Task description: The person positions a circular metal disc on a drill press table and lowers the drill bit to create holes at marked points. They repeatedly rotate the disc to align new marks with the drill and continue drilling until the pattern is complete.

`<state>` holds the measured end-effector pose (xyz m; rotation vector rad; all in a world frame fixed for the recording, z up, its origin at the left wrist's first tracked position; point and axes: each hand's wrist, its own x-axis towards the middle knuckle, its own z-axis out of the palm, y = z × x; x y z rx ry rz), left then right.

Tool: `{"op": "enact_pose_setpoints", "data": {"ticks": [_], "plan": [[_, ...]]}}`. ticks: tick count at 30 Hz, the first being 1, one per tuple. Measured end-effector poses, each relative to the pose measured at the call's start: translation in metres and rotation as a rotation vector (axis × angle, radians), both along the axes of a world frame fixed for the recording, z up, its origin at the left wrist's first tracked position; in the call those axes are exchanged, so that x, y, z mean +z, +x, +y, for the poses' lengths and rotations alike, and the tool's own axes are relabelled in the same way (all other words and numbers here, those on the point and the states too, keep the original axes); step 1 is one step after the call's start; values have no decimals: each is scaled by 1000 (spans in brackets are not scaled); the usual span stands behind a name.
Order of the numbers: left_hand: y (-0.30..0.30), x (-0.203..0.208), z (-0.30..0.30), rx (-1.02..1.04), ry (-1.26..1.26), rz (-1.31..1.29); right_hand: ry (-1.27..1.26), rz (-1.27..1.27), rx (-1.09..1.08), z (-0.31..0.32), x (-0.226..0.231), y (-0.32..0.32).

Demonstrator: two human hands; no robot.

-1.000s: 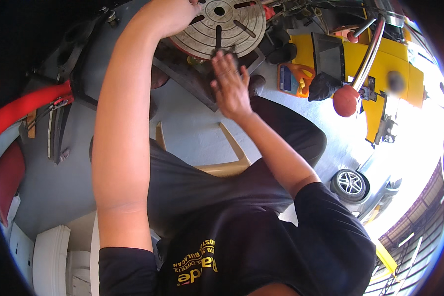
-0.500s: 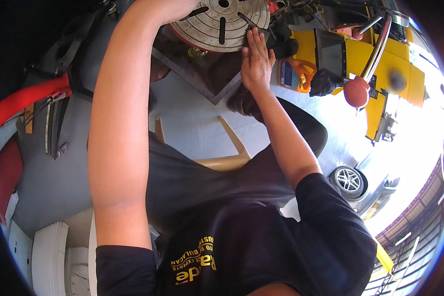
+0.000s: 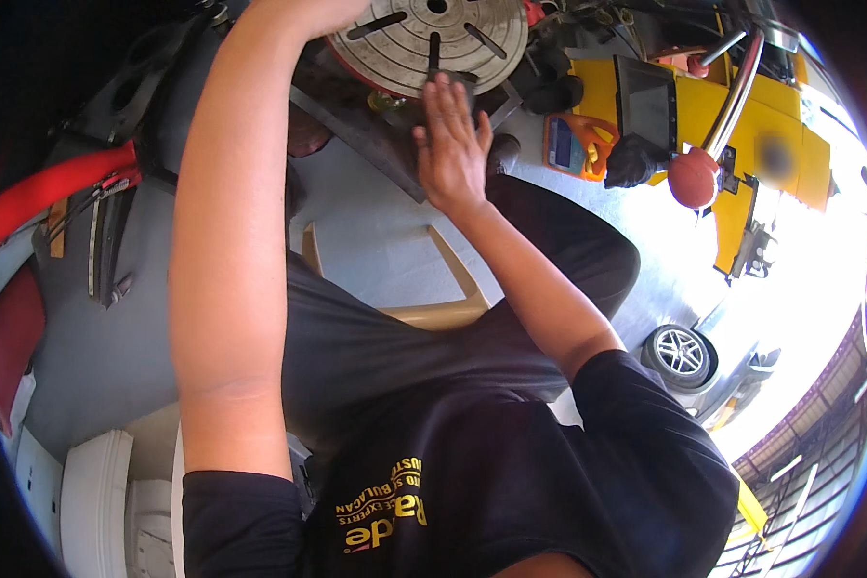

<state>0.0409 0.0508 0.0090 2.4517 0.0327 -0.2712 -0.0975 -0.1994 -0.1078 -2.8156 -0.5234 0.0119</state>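
A round grey metal disc (image 3: 405, 67) with slots, concentric grooves and a hole at its centre lies at the top of the head view. My left hand (image 3: 332, 13) is at the disc's left rim; the picture's upper edge cuts it off, so its fingers are hidden. Fingers straight and close together, thumb apart, my right hand (image 3: 453, 144) reaches the disc's near rim. Under its fingertips is a dark flat pad (image 3: 467, 85), pressed against the disc; its exact kind cannot be made out.
Below the disc is a dark metal stand (image 3: 356, 144). An orange jug (image 3: 580, 146) and yellow machinery (image 3: 742, 125) with a red-knobbed lever (image 3: 694, 180) stand at right. A beige plastic chair's edge (image 3: 438, 316) shows between my legs. A red bar (image 3: 63, 197) is at left.
My right hand has slid left along the disc's near rim, and the dark pad has moved with it. My left arm has shifted slightly left.
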Motion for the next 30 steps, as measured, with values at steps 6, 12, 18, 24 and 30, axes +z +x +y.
{"op": "enact_pose_setpoints", "data": {"ticks": [6,12,18,24,30], "plan": [[-7,-18,-13,-85,-168,-161,-98,-108,-6,-49,5,42],[4,0,-7,-69,17,4,-3,-12,45,7,-9,-4],[-3,-33,-8,-88,-156,-111,-65,-18,118,14,9,10],[-6,-6,3,-19,-92,-57,-212,-69,45,-56,6,21],[3,-8,-2,-6,-105,-147,-35,-48,160,55,6,28]]}}
